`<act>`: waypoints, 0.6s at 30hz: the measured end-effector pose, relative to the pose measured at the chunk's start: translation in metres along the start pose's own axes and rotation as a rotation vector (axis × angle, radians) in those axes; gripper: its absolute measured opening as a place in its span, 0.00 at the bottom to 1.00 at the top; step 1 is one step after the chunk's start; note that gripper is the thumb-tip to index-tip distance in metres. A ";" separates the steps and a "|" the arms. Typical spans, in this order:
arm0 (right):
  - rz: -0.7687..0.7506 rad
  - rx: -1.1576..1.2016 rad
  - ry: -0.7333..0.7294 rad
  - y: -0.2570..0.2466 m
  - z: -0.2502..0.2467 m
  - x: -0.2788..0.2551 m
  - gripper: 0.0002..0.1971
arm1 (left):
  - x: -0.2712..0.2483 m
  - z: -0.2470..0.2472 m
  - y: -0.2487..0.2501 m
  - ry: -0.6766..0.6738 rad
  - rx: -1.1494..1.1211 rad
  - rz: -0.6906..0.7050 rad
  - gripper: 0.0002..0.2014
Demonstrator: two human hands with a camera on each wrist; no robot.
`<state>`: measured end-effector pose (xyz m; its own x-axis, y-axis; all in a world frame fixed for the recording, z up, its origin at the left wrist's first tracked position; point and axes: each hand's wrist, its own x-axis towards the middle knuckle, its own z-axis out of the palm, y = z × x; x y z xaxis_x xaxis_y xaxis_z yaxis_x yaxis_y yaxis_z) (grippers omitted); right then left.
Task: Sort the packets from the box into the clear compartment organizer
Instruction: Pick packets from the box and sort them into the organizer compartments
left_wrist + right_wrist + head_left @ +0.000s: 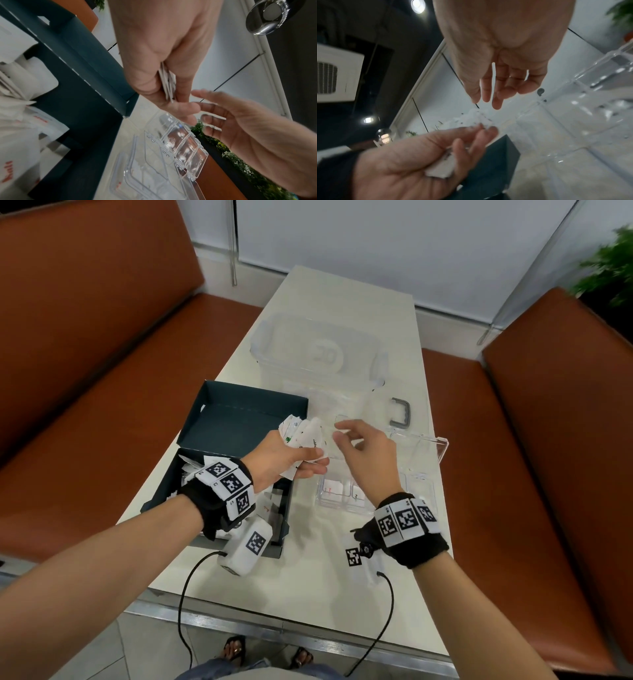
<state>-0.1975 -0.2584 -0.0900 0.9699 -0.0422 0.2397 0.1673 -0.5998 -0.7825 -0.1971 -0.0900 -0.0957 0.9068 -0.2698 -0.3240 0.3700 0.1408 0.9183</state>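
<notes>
My left hand (294, 457) grips a fanned bunch of white packets (305, 436) above the right edge of the dark teal box (219, 433). The same packets (167, 82) show edge-on between thumb and fingers in the left wrist view, and the bunch (440, 167) lies in the palm in the right wrist view. My right hand (356, 446) hovers just right of the bunch, fingers relaxed and spread, holding nothing. Below both hands sits the clear compartment organizer (346, 494) with its lid (421, 450) swung open; two near cells hold packets. More packets (191, 470) lie in the box.
A large clear plastic bin (318, 354) stands behind the box, and a grey handle (400, 412) lies to its right. Orange bench seats (102, 405) flank the pale table (342, 594). Cables hang from both wrists over the near edge.
</notes>
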 end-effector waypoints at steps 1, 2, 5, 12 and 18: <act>0.016 0.058 -0.016 -0.006 0.000 -0.002 0.10 | 0.000 0.002 0.000 -0.024 0.007 0.000 0.14; 0.030 0.088 -0.046 -0.009 0.002 -0.003 0.12 | 0.000 0.003 -0.001 -0.049 0.014 -0.001 0.13; 0.070 0.125 -0.069 -0.010 0.006 -0.005 0.14 | 0.000 0.009 0.001 -0.104 0.025 -0.014 0.11; 0.151 0.231 -0.089 -0.004 0.001 -0.003 0.15 | -0.003 0.014 0.007 -0.075 -0.018 -0.091 0.15; 0.231 0.218 -0.146 0.000 -0.004 0.003 0.20 | -0.006 0.011 0.007 -0.073 -0.010 -0.027 0.15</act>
<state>-0.1956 -0.2615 -0.0867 0.9990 -0.0324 -0.0306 -0.0411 -0.4027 -0.9144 -0.2023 -0.0977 -0.0844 0.8793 -0.3424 -0.3311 0.3968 0.1419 0.9069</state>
